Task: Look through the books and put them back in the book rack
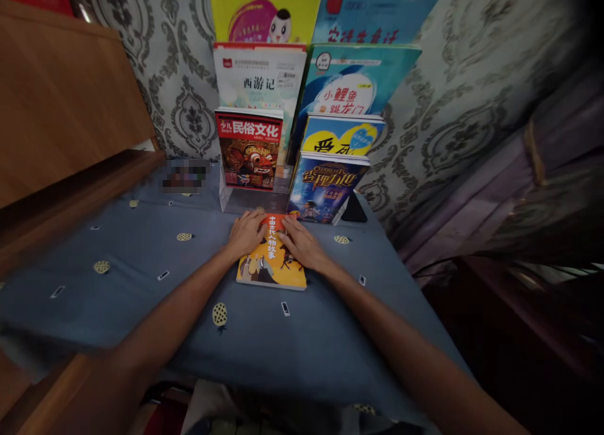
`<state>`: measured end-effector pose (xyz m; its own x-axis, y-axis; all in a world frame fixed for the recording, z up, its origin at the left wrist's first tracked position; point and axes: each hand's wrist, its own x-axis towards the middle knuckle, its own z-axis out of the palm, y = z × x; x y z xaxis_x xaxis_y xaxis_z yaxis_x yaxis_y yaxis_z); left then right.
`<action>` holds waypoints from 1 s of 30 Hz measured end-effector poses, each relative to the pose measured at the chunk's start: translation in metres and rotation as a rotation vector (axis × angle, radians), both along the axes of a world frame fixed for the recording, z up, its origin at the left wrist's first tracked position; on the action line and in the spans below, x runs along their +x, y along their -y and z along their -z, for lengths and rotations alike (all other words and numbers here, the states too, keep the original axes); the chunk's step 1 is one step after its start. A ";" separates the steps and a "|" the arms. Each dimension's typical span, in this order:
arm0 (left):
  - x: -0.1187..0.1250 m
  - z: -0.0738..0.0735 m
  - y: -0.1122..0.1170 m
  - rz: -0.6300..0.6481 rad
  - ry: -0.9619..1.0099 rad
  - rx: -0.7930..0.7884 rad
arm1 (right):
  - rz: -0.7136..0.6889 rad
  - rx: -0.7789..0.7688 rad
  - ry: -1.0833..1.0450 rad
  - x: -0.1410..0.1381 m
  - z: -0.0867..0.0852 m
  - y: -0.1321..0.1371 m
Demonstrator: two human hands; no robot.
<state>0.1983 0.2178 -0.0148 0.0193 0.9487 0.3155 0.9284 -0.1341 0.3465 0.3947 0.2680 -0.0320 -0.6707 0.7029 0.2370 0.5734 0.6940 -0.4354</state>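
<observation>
An orange and yellow book [271, 264] lies flat on the blue patterned cloth [141, 284]. My left hand [246, 232] rests on its upper left part, fingers stretched toward the far edge. My right hand [302, 241] lies on the upper right part, fingers flat and spread. Both hands press on the cover near the book's far end. Just beyond it stands a clear tiered rack [236, 199] of upright books, with a red-covered book [248, 148] and a dark blue book [323, 186] in its front row.
More books fill the rack's higher tiers: a white one [259, 76], a teal one [352, 82], a yellow one [264, 10]. Patterned grey wallpaper [179, 89] is behind. A wooden headboard [61, 95] rises at left. A dark curtain [519, 189] hangs at right.
</observation>
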 end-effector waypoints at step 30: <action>0.017 -0.016 0.023 -0.284 -0.168 -0.050 | 0.207 -0.025 0.015 0.012 -0.002 0.068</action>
